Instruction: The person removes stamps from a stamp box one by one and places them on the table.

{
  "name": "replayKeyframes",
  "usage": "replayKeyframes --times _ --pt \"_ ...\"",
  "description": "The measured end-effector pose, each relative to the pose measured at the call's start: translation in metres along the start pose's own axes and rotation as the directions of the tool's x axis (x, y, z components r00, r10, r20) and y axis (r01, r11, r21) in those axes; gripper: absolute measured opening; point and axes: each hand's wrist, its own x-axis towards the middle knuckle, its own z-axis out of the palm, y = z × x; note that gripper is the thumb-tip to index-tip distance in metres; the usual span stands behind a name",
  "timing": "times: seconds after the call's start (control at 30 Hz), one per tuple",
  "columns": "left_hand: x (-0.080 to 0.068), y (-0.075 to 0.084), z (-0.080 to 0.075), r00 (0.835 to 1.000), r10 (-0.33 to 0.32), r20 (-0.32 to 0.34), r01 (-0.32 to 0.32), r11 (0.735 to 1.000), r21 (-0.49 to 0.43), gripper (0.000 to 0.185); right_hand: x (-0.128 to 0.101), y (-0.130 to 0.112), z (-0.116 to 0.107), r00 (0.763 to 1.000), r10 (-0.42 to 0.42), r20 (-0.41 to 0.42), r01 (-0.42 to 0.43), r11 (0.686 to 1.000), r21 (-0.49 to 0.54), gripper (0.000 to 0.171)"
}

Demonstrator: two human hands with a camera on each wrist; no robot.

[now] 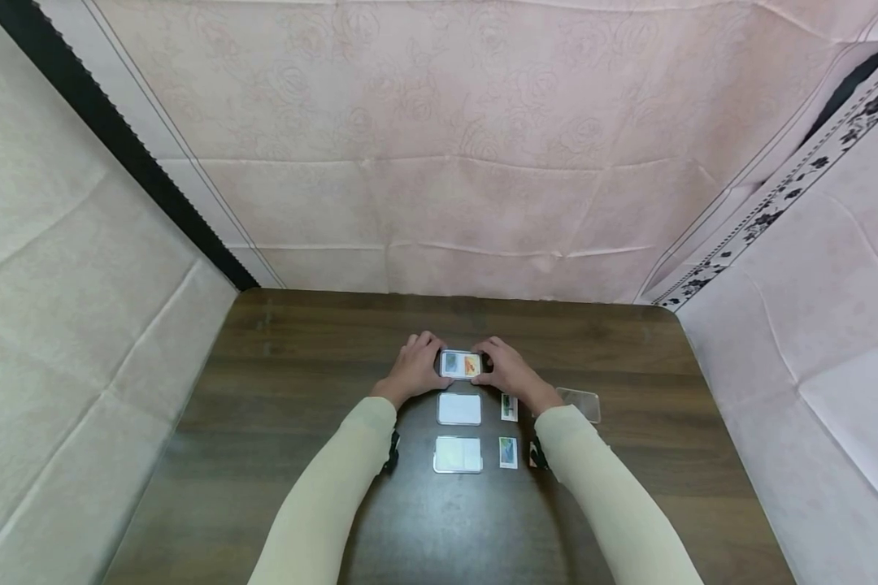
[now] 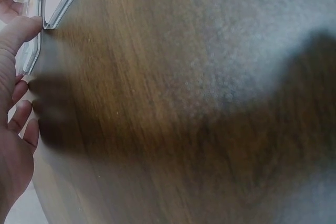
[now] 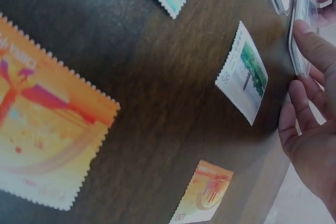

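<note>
A clear stamp case (image 1: 460,364) with two stamps inside, one bluish and one orange, is between my hands at the far part of the table. My left hand (image 1: 415,367) grips its left end, thumb on the near edge. My right hand (image 1: 508,370) holds the right end the same way. The left wrist view shows my left thumb (image 2: 23,30) against the case edge. In the right wrist view my right thumb (image 3: 315,43) presses the case, fingers curled behind it. Closest on the near side lies a white-backed case (image 1: 459,409).
Another white-backed case (image 1: 457,455) lies nearer me. To the right are a green-blue stamp (image 1: 508,452), a landscape stamp (image 3: 244,74) and orange stamps (image 3: 52,124), partly behind my right wrist in the head view. A clear plastic cover (image 1: 585,403) lies beyond my right forearm. Cloth hangs around the table.
</note>
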Motion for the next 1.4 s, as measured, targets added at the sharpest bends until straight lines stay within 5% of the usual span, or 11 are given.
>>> replayKeyframes --times 0.8,1.4 --pt "-0.002 -0.004 0.002 1.0 0.007 0.003 -0.007 1.0 -0.013 0.064 -0.015 0.007 -0.034 1.0 0.028 0.007 -0.029 0.997 0.07 0.058" --pt "-0.006 0.002 -0.002 1.0 -0.006 -0.001 0.006 1.0 -0.009 0.063 -0.046 0.036 -0.069 0.998 0.02 -0.052 -0.024 0.998 -0.065 0.058"
